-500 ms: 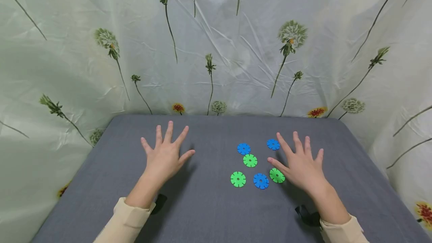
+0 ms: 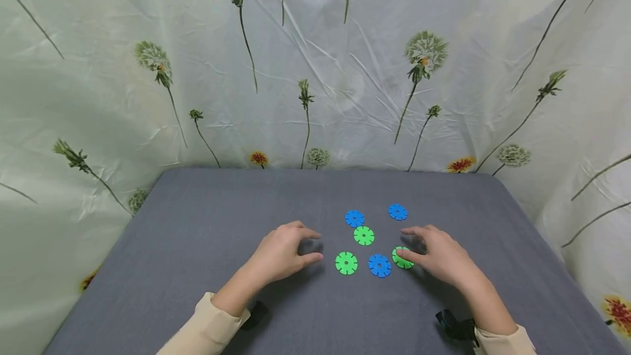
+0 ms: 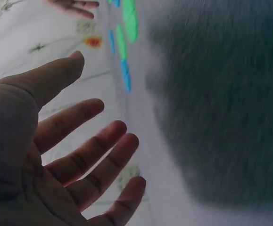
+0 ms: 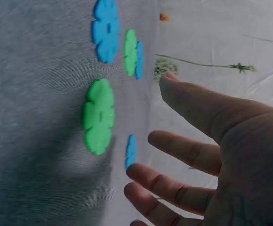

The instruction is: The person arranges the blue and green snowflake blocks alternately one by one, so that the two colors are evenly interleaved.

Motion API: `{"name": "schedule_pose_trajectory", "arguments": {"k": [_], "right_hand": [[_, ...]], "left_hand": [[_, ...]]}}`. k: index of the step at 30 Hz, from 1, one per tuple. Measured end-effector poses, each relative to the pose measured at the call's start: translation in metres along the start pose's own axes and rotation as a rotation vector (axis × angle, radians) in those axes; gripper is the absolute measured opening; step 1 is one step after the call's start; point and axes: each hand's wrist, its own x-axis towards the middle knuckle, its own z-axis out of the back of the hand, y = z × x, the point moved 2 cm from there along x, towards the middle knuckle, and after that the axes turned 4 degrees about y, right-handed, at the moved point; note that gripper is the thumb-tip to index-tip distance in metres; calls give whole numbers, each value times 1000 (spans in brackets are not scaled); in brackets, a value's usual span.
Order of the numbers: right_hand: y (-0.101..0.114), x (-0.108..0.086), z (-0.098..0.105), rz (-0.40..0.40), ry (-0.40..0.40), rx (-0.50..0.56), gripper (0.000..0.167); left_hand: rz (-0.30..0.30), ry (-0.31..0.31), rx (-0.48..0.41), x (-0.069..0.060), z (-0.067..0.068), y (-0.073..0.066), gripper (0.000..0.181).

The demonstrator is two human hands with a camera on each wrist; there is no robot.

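Note:
Several flat, notched plastic discs, green and blue, lie on the grey cloth. My left hand (image 2: pixel 279 251) hovers left of the nearest green disc (image 2: pixel 346 263), fingers relaxed and thumb apart, holding nothing. Over the right-hand green disc (image 2: pixel 405 259) is my right hand (image 2: pixel 441 253); its thumb covers part of that disc in the head view. The right wrist view shows a gap between its loose fingers and the disc. Between the hands lie a blue disc (image 2: pixel 379 265) and another green disc (image 2: pixel 363 235). Farther back are two more blue discs, one left (image 2: pixel 354 218) and one right (image 2: pixel 397 212).
The grey cloth-covered table (image 2: pixel 236 196) ends at a pale curtain (image 2: pixel 325 59) printed with dandelions, which also hangs along both sides. Dark wrist straps (image 2: pixel 454 326) sit below the cream sleeves (image 2: pixel 207 325).
Both hands have come down from spread-finger poses, their fingers now loosely bent. The left hand moved right and nearer the discs; the right lowered beside its green disc. The discs lie as before.

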Motion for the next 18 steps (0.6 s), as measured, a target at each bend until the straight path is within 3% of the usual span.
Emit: {"name": "schedule_pose_trajectory", "arguments": {"k": [7,18], "right_hand": [[-11,3,-10,11,33,61,58],[-14,0,-15,46,19,121,54]], "left_hand": [[-78,75,-61,11,-23,-6,44],[-79,119,-99,26,-41,-10,47]]}}
